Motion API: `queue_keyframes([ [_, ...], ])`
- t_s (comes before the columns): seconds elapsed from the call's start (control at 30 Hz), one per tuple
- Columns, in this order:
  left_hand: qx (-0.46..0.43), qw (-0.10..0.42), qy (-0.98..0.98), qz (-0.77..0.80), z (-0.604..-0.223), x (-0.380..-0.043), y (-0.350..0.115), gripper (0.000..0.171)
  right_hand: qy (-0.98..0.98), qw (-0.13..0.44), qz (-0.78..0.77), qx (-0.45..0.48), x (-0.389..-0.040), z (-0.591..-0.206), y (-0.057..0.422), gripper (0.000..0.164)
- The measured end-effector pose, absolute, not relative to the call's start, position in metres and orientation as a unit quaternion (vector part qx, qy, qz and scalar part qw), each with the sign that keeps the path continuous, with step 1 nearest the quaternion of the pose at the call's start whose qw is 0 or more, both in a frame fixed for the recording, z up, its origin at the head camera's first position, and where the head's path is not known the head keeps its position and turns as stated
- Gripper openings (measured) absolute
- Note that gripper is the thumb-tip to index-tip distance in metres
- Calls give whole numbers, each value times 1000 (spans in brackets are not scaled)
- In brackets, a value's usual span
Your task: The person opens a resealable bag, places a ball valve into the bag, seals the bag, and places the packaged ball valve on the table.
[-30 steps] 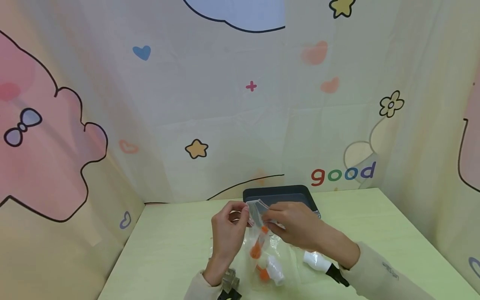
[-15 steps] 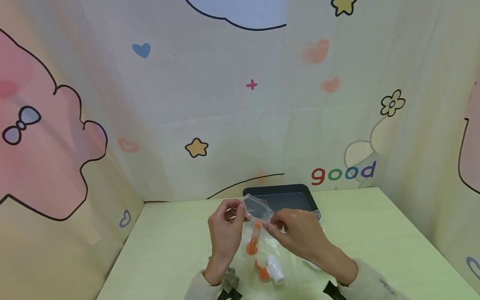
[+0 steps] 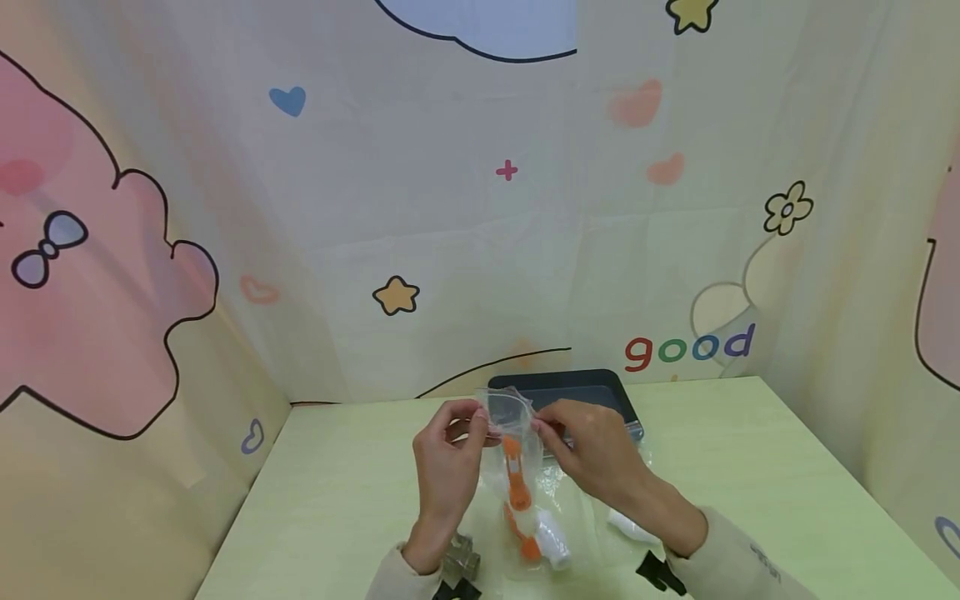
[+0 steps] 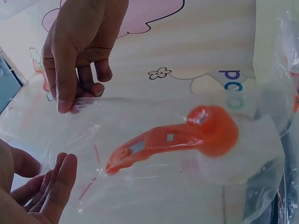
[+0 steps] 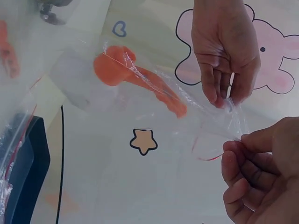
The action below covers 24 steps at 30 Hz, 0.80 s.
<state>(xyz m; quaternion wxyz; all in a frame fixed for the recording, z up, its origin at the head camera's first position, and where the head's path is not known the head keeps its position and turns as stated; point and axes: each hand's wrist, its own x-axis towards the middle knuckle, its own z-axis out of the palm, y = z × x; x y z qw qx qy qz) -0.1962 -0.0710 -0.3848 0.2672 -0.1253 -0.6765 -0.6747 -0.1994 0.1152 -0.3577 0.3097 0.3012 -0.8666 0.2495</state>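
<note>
A clear plastic bag [image 3: 504,412] hangs between my two hands over the table, its mouth at the top. My left hand [image 3: 448,467] pinches the left side of the mouth. The right edge is pinched between thumb and fingers of my right hand [image 3: 596,446]. Inside the bag lies an orange plastic piece [image 4: 212,133] with a round end and a long slotted arm. Its round end points down, away from the mouth. In the right wrist view the film is drawn taut towards both hands, and the orange piece [image 5: 114,67] shows through it.
Below the bag, a white bottle-like thing [image 3: 553,542] and another orange piece [image 3: 529,547] lie under clear film. A dark tray [image 3: 551,385] stands at the table's back edge. Another white object [image 3: 628,527] is partly behind my right forearm. A grey object [image 3: 462,558] sits by my left wrist.
The bag's mouth spread wide half a second ago and is now narrower. My right hand dipped, then rose slightly. The orange piece has turned more upright.
</note>
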Motion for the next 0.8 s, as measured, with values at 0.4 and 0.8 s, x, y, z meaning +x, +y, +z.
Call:
queue_keyframes([
  [0.4,-164,350,-734,-558,-382,-192,-77,12,-855,353,188,330,-201,-345,129,6],
  [0.8,-286,326,-803,-408,-362,-192,-70,25,-829,370,195,371,-205,-343,135,10],
])
